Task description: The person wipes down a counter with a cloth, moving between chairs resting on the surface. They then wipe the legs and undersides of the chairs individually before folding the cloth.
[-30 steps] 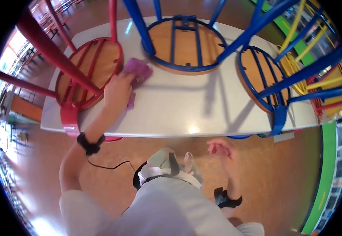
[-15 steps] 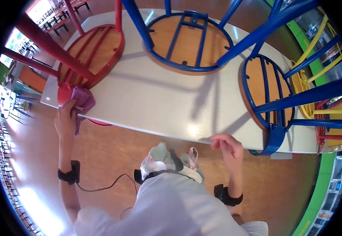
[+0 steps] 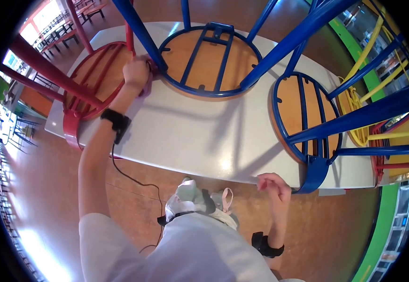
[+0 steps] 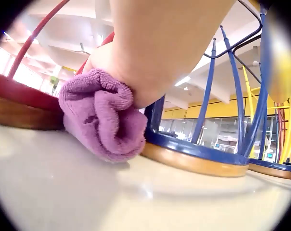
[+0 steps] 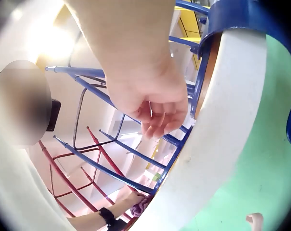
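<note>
Under the middle blue chair (image 3: pixel 209 61) lies a white table (image 3: pixel 185 136), its top extending past that chair on both sides. The chair is upturned, seat down; the broad seat presumably gives it a steady footing. To its left a red chair (image 3: pixel 98 70) is inverted likewise; to its right, a second blue chair (image 3: pixel 294 113). Both outer chairs have backrests (image 3: pixel 315 174) hanging beyond the table's edge, which appears to let their seats lie flat. Left of the middle blue chair, at the gap before the red one, the left hand (image 3: pixel 136 74) grips a purple cloth (image 4: pixel 104 115); its fingertips are hidden. To that chair's near right, the right hand (image 3: pixel 275 185) hangs by the table's edge, fingers loosely bent, holding nothing. The cloth is bunched, probably to suit so narrow a gap; it sits low at the tabletop, firm contact unconfirmed.
</note>
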Demonstrator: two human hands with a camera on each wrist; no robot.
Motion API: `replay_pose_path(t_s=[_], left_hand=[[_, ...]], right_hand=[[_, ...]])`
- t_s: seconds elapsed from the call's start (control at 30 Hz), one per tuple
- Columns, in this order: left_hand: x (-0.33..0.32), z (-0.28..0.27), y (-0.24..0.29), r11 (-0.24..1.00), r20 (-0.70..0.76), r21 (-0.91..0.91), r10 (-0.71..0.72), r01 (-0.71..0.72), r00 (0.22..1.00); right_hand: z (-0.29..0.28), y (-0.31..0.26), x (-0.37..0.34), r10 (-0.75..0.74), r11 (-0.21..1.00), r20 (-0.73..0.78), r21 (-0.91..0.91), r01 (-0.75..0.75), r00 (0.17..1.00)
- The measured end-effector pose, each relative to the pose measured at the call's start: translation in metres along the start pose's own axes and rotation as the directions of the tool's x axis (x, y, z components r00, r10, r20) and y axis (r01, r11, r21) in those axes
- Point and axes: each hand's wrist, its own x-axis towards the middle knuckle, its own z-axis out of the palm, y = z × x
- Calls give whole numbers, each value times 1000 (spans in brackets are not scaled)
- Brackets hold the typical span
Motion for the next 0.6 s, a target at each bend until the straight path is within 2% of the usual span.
replay_pose_path(t_s=[0.03,0.07,0.2,0.23,0.27,0.3,0.33,0.4,0.47,0.5,0.57,0.6], left_hand=[[13,4,-7,1000,9,-6,11,-11,1000],[24,5,-14,997,53,20,79,-80,995],[8,-13,-21,965,204,25,250,-260,946],[-15,-26,-16,962,201,29,260,-271,944],[-38,-33,-16,965,224,26,250,-262,942],[-62,-45,-13,968,246,25,237,-250,940],[-90,-61,-6,980,200,38,184,-195,962],[-135,-91,-4,972,115,-108,220,-208,969],[-149,-104,3,976,171,-140,190,-167,967],[-157,-104,10,974,172,-143,202,-178,964],[-173,-95,34,980,147,-197,56,-26,987],[-171,-91,50,973,166,-229,43,-4,985]], right_hand=[[6,3,-1,-12,997,12,73,11,1000],[14,6,-4,-19,989,23,147,15,1000],[35,10,-3,-8,988,53,157,-1,999],[37,11,-2,-63,993,68,102,56,996],[39,13,-1,-117,992,89,49,113,989],[41,11,-1,-108,993,85,47,104,991],[42,7,0,-142,989,57,43,140,988],[43,6,-1,-172,984,23,42,171,985],[43,7,-2,-183,976,-113,100,195,977],[43,9,-2,-180,976,-124,101,193,976],[42,13,4,-51,945,-266,298,133,963],[40,14,5,-55,944,-273,298,139,960]])
